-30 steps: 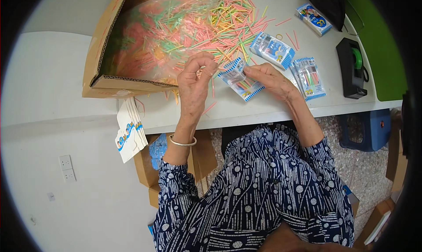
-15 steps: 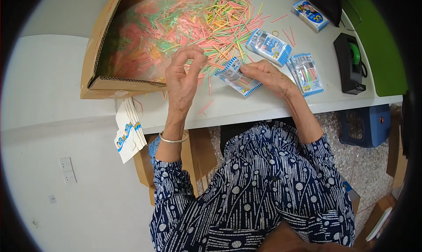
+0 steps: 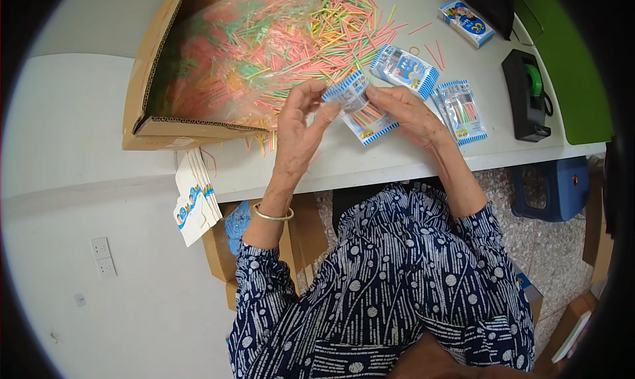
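Observation:
A small clear plastic packet (image 3: 367, 118) with blue striped ends is held up over the table, with thin coloured sticks showing inside it. My left hand (image 3: 299, 129) pinches its upper left end between thumb and fingers. On the opposite side, my right hand (image 3: 411, 114) grips the packet, thumb on top. Just beyond it, a loose heap of pink, green and yellow sticks (image 3: 340, 28) spreads over the table. Similar packets lie to the right: one packet (image 3: 405, 68) behind my right hand and another packet (image 3: 463, 111) beside my right wrist.
An open cardboard box (image 3: 198, 129) at the left holds a clear bag (image 3: 231, 55) of sticks. At the right are a black tape dispenser (image 3: 526, 94) and a small printed carton (image 3: 466, 22). Folded white cartons (image 3: 196, 197) hang at the table's (image 3: 344, 170) front edge. A blue stool (image 3: 552, 190) stands below.
My left hand has moved right, from holding a pink stick near the packet's opening to pinching the packet itself. The packet is raised and turned slightly in both hands.

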A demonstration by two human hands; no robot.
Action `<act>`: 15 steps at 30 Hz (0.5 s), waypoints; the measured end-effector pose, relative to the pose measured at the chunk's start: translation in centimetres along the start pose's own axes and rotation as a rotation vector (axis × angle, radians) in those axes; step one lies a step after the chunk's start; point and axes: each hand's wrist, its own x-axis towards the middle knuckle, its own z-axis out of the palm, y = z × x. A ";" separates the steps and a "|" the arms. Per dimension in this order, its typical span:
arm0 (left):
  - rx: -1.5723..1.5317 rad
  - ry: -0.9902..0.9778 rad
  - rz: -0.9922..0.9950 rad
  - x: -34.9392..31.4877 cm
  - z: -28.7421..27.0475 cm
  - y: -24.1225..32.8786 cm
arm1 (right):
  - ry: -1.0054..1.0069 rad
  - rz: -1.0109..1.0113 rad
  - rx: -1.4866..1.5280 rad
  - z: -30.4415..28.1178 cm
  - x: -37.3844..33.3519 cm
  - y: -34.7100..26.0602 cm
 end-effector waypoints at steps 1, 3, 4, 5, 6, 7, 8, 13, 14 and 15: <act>-0.060 -0.020 -0.067 -0.1 0.3 -0.5 | 0.018 -0.009 0.074 0.2 0.0 -0.1; -0.118 -0.034 -0.132 -0.2 0.4 -0.7 | 0.006 0.001 0.051 0.4 0.1 -0.1; -0.103 -0.033 -0.121 0.0 0.3 -0.7 | -0.003 0.011 0.029 0.5 0.1 -0.1; -0.092 -0.035 -0.111 0.1 0.5 -0.6 | -0.001 0.012 0.026 0.3 0.1 -0.1; -0.095 -0.035 -0.111 0.3 0.6 -0.4 | 0.003 0.016 -0.054 0.2 0.0 0.0; -0.155 -0.031 -0.151 0.4 0.7 0.0 | 0.007 0.020 -0.135 0.0 0.0 0.0; -0.214 -0.028 -0.191 0.6 0.8 0.3 | 0.008 0.019 -0.135 -0.2 0.0 0.2; -0.289 -0.085 -0.232 0.7 2.0 0.0 | 0.054 -0.016 -0.180 -0.2 -0.4 0.4; -0.277 -0.086 -0.225 0.7 2.1 -0.1 | 0.053 -0.014 -0.179 0.0 -0.6 0.0; -0.277 -0.085 -0.227 0.6 1.9 0.0 | 0.058 0.007 -0.257 0.1 -0.8 -0.5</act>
